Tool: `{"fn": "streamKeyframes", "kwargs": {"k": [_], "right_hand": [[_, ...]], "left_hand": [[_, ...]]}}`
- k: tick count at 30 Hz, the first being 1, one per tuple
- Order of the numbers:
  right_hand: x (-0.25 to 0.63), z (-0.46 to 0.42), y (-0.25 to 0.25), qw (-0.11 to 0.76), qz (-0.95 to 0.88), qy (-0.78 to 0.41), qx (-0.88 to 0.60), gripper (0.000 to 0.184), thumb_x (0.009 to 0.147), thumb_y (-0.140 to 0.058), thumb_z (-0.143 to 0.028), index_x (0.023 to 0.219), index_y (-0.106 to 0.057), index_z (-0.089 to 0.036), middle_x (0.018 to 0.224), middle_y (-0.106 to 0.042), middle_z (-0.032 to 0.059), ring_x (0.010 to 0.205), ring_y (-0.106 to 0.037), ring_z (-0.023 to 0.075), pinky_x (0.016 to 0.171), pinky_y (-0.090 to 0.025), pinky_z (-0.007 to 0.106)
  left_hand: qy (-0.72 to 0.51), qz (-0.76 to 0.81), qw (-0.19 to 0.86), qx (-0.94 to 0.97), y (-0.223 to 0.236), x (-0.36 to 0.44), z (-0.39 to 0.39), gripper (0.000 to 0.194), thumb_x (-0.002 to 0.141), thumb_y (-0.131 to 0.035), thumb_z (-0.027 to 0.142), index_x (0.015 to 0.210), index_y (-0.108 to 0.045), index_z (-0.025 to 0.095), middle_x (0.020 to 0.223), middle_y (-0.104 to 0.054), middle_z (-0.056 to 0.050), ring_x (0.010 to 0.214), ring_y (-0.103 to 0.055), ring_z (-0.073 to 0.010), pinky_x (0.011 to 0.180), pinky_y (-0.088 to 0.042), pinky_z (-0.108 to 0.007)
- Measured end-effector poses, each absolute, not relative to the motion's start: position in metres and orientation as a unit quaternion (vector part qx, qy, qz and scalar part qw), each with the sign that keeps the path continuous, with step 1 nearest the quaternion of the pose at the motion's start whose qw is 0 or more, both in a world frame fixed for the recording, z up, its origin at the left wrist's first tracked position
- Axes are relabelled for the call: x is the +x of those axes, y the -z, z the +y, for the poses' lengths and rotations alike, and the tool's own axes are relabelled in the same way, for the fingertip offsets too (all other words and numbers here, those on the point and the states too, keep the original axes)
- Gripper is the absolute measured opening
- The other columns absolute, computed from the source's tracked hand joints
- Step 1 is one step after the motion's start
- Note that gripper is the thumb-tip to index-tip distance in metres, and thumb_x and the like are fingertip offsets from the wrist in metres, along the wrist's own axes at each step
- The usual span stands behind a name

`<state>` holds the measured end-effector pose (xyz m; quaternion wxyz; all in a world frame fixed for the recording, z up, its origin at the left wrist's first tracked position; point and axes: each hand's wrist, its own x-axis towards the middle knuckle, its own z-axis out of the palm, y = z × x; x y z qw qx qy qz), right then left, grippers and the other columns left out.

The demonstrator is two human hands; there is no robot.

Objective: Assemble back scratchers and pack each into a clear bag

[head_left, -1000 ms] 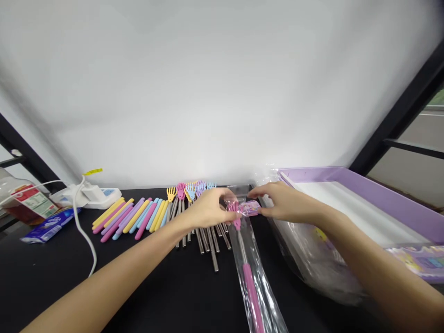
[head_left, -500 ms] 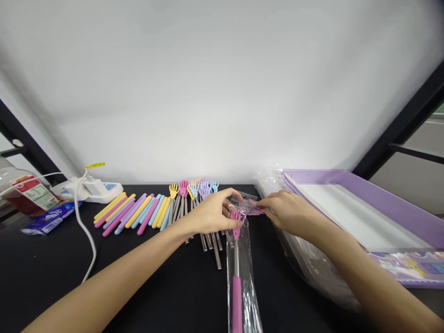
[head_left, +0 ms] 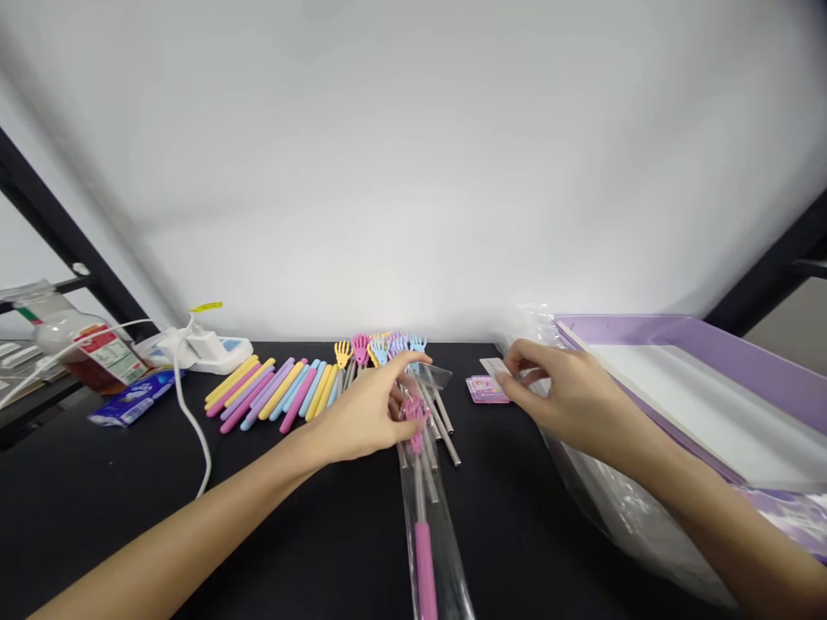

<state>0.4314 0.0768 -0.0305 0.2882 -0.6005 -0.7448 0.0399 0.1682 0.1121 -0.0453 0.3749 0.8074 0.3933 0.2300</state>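
My left hand (head_left: 371,405) pinches the top of a clear plastic sleeve (head_left: 430,517) that holds a pink back scratcher (head_left: 421,508), lying on the black table. My right hand (head_left: 562,392) is to the right, its fingers curled on a small white card (head_left: 500,368) just above a stack of pink cards (head_left: 486,389). Behind my left hand lies a row of back scratchers with pink, yellow, blue and purple handles (head_left: 277,392) and metal shafts.
A purple tray (head_left: 711,353) with a white inside stands at the right, with crinkled clear plastic bags (head_left: 620,508) in front of it. At the left are a white power adapter with cable (head_left: 194,349), a bottle (head_left: 83,344) and a blue packet (head_left: 133,406).
My right hand has let go of the sleeve top and moved right to the small cards. The sleeve with the pink scratcher has slid left with my left hand. The view has shifted right.
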Motion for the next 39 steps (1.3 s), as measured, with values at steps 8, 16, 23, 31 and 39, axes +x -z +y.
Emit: {"fn": "streamKeyframes", "kwargs": {"k": [8, 16, 23, 31, 39], "right_hand": [[0.398, 0.076, 0.044, 0.370, -0.691, -0.309, -0.539, 0.029, 0.092, -0.055, -0.039, 0.074, -0.036, -0.025, 0.072, -0.052, -0.0003, 0.079, -0.062, 0.0204, 0.066, -0.043, 0.030], [0.390, 0.073, 0.051, 0.378, -0.664, -0.421, -0.489, 0.034, 0.076, -0.079, -0.040, 0.075, -0.051, -0.021, 0.072, -0.053, -0.0031, 0.065, -0.047, 0.0124, 0.059, -0.039, 0.026], [0.377, 0.069, 0.069, 0.349, -0.767, -0.292, -0.453, 0.009, 0.087, -0.067, -0.028, 0.082, -0.065, -0.021, 0.087, -0.063, 0.0032, 0.080, -0.058, 0.0179, 0.073, -0.048, 0.032], [0.377, 0.071, 0.078, 0.357, -0.772, -0.276, -0.448, 0.004, 0.088, -0.063, -0.021, 0.085, -0.066, -0.022, 0.090, -0.064, 0.0026, 0.081, -0.060, 0.0171, 0.073, -0.051, 0.032], [0.375, 0.072, 0.075, 0.347, -0.784, -0.253, -0.449, 0.006, 0.089, -0.063, -0.019, 0.085, -0.067, -0.022, 0.090, -0.065, 0.0028, 0.080, -0.060, 0.0171, 0.071, -0.051, 0.033]], "left_hand": [[-0.284, 0.322, 0.273, 0.861, 0.054, 0.157, 0.117, 0.057, 0.080, -0.077, 0.039, 0.131, -0.053, 0.031, 0.141, -0.050, -0.006, 0.126, -0.050, -0.0281, 0.107, -0.041, -0.041], [-0.294, 0.322, 0.257, 0.863, 0.059, 0.160, 0.125, 0.043, 0.073, -0.083, 0.039, 0.109, -0.067, 0.023, 0.112, -0.067, -0.004, 0.101, -0.062, -0.0229, 0.089, -0.050, -0.037], [-0.325, 0.383, 0.402, 0.766, 0.061, 0.165, 0.125, 0.026, 0.090, -0.065, 0.033, 0.111, -0.067, 0.017, 0.099, -0.072, -0.007, 0.081, -0.070, -0.0180, 0.077, -0.057, -0.033], [-0.353, 0.389, 0.412, 0.745, 0.058, 0.159, 0.136, 0.020, 0.080, -0.077, 0.027, 0.096, -0.074, 0.016, 0.093, -0.076, -0.007, 0.087, -0.073, -0.0199, 0.084, -0.061, -0.034], [-0.397, 0.325, 0.467, 0.720, 0.060, 0.159, 0.137, 0.024, 0.098, -0.053, 0.030, 0.116, -0.064, 0.020, 0.076, -0.070, -0.002, 0.077, -0.075, -0.0184, 0.070, -0.064, -0.030]]}}
